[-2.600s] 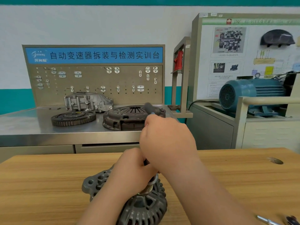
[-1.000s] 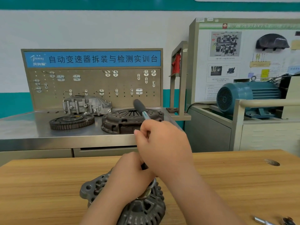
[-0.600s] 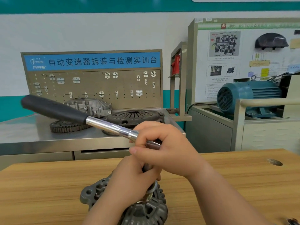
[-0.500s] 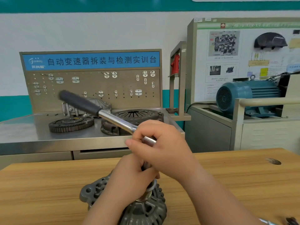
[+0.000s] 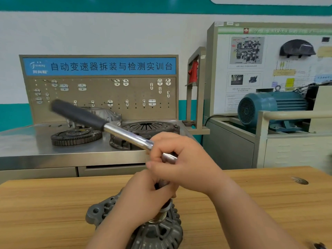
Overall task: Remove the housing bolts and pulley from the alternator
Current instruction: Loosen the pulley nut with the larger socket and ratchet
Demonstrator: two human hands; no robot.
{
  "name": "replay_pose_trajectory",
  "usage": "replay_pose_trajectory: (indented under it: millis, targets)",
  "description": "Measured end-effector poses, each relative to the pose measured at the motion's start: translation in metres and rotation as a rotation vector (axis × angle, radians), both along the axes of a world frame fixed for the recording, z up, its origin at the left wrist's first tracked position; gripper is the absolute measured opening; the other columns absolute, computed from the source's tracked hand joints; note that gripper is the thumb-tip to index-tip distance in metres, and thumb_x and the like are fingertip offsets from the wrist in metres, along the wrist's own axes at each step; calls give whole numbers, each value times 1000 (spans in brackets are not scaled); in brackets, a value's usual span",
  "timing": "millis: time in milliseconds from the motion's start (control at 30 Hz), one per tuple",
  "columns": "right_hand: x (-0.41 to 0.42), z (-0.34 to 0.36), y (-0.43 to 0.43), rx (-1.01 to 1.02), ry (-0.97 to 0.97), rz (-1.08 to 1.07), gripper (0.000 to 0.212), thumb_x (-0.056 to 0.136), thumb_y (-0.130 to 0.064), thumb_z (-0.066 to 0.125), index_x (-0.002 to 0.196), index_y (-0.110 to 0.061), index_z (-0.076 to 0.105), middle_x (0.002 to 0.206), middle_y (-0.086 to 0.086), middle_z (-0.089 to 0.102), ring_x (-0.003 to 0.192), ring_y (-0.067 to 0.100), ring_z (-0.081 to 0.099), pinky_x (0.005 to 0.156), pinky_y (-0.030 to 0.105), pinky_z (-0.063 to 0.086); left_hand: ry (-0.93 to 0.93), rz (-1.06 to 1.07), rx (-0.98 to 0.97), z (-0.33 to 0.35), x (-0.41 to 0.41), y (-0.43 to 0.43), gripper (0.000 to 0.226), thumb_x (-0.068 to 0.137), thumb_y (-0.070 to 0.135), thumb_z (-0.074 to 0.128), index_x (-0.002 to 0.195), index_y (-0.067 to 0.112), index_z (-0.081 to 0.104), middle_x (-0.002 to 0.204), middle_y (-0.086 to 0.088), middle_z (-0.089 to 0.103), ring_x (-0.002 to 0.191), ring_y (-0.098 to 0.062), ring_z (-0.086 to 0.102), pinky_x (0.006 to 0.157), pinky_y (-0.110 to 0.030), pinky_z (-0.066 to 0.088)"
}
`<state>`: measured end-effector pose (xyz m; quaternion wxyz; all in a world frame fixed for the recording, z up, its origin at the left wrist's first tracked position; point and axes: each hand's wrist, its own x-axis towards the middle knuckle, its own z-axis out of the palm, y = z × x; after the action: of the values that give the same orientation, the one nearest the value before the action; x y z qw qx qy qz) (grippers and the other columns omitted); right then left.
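A grey cast alternator (image 5: 158,232) stands on the wooden table (image 5: 45,212) at the bottom centre, its grooved metal pulley (image 5: 160,215) pointing up. My left hand (image 5: 143,194) curls around the top of the pulley and the socket above it, hiding both ends. My right hand (image 5: 181,162) grips the chrome shaft of a ratchet wrench (image 5: 115,131) near its head. The wrench's black handle (image 5: 77,114) points up and to the left.
Behind the table is a steel bench (image 5: 27,146) carrying a flywheel (image 5: 76,136), a clutch cover (image 5: 145,131) and a gearbox housing (image 5: 100,114). A blue electric motor (image 5: 269,106) stands at the right. A small metal part (image 5: 319,246) lies at the table's bottom right corner.
The wrench handle swung from pointing away from me round to the left, then back a little to the right. My left hand stayed on the pulley.
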<state>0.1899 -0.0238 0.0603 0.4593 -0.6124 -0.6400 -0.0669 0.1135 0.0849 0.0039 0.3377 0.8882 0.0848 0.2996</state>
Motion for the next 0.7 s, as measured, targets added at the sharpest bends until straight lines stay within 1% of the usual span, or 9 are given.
replay_pose_trajectory:
  millis: [100,133,200,267,367,467,567,633,700]
  targets:
    - [4,3,-3,-34,62,151,20,79,3,68,62,0,58,83,19,58,83,25,56,81,34,47,-1,-7,19,-1,-1,-2,30,85,33,59,73,6,64,65,4,68,60,8,63,57,-18,42]
    - [3,4,-3,-34,80,161,20,80,3,68,62,0,58,83,17,58,82,24,57,81,34,48,-12,0,28,-2,-1,-2,28,87,30,59,72,7,64,63,5,68,59,8,62,56,-18,41]
    - [-1,2,-1,-2,97,99,23,82,-2,70,62,-8,60,75,-1,57,78,12,56,81,33,49,-15,24,42,-2,0,-2,23,87,24,59,68,12,64,59,15,66,56,8,60,53,-14,39]
    - [-9,-3,3,33,74,-116,25,84,-19,70,62,-21,58,72,-11,57,80,6,56,81,34,48,1,44,39,-2,1,-3,23,85,14,59,62,11,60,52,19,61,50,6,56,46,-9,33]
    - [-27,-6,11,-47,-115,-545,23,94,-45,49,78,-29,56,82,-6,56,81,15,55,69,34,45,10,84,65,-1,1,-2,36,77,3,55,48,14,35,39,4,38,38,-9,34,38,-16,25]
    - [-31,-3,15,-114,-246,-792,33,102,-44,29,103,-26,57,87,2,53,72,22,52,54,29,36,28,117,100,0,2,-2,36,74,3,52,46,14,32,48,-6,38,45,-13,27,40,-22,22]
    - [-24,-4,9,-126,-207,-726,29,102,-40,30,99,-28,56,92,0,56,79,20,55,62,31,42,41,56,87,-1,2,-2,30,71,13,55,45,16,41,39,5,37,40,-11,30,39,-19,23]
    - [-22,-5,3,-66,-150,-533,25,99,-32,39,109,-37,61,98,-6,58,89,13,55,75,32,46,27,18,68,-1,3,0,29,70,19,57,45,20,44,37,7,37,38,-7,31,38,-15,23]
    - [-18,-2,-1,-34,-83,-295,31,95,-21,48,113,-40,65,102,-10,61,96,5,54,84,31,45,11,-17,28,-1,3,2,22,73,25,60,58,12,50,44,3,46,42,-3,37,45,-15,28]
